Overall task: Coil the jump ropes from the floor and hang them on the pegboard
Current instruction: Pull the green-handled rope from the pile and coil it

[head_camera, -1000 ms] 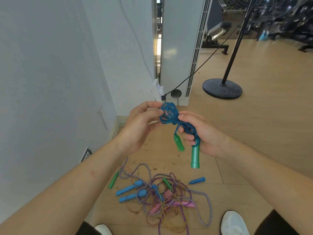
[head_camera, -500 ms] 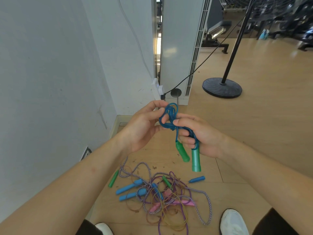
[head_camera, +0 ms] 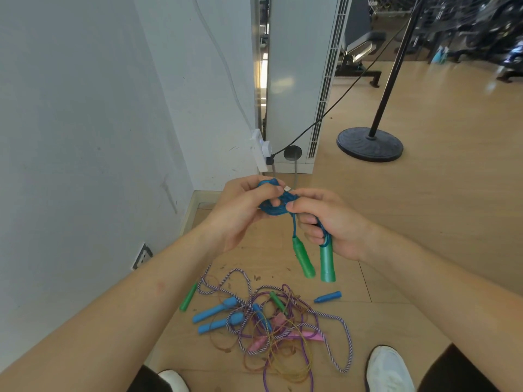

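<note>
A blue jump rope (head_camera: 276, 206) is bunched into a small coil between both hands at chest height. My left hand (head_camera: 243, 210) pinches the coil from the left. My right hand (head_camera: 331, 224) grips the cord on the right, and the rope's two green handles (head_camera: 314, 260) hang down below it. On the wooden floor under my hands lies a tangle of other jump ropes (head_camera: 277, 321): purple-and-white braided, purple and gold cords, with blue, green and pink handles. No pegboard is in view.
A white wall (head_camera: 85, 137) runs along the left, with a power strip (head_camera: 261, 148) and black cable near a white floor unit (head_camera: 297, 80). A black stand base (head_camera: 369, 144) sits on the floor to the right. My white shoes (head_camera: 389, 369) flank the rope pile.
The coil has tightened and dropped lower between the hands. My left fingers have closed over it, and the green handles swung down and slightly right.
</note>
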Available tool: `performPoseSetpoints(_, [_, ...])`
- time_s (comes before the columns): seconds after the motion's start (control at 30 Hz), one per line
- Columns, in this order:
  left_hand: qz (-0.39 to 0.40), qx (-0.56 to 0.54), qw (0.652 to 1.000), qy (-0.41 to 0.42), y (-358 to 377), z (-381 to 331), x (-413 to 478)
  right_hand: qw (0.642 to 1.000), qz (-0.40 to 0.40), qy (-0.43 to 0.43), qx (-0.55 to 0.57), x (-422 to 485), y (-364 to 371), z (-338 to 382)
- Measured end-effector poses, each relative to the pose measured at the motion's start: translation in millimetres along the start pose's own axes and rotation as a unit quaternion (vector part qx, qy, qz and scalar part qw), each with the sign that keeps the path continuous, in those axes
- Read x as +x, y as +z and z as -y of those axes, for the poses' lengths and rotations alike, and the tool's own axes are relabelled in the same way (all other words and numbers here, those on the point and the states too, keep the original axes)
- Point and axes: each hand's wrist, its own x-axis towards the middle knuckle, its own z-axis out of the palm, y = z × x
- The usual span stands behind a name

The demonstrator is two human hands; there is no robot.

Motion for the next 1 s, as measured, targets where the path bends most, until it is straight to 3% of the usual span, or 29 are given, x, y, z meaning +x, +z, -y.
performPoseSetpoints(0.17, [0.016, 0.023, 0.999, 0.018, 0, -1, -3, 0.999, -0.004, 0.02, 0.024, -1, -3, 3])
performPoseSetpoints(0.43, [-0.027, 0.009, 1.0, 0.001, 3, -1, -2, 1.0, -0.024, 0.004, 0.014, 1, -3, 1])
performPoseSetpoints(0.57, [0.014, 0.001, 1.0, -0.023, 3, -4, 0, 0.997, 0.001, 0.025, 0.073, 0, 0, 2])
performPoseSetpoints(0.7, [0.068, 0.055, 0.996, 0.018, -3, -4, 0, 0.993, -0.005, 0.041, 0.108, -1, -2, 3])
performPoseSetpoints(1.0, [0.031, 0.136, 0.985, 0.098, -1, 7, -2, 0.996, -0.05, 0.06, -0.04, 7, -7, -2])
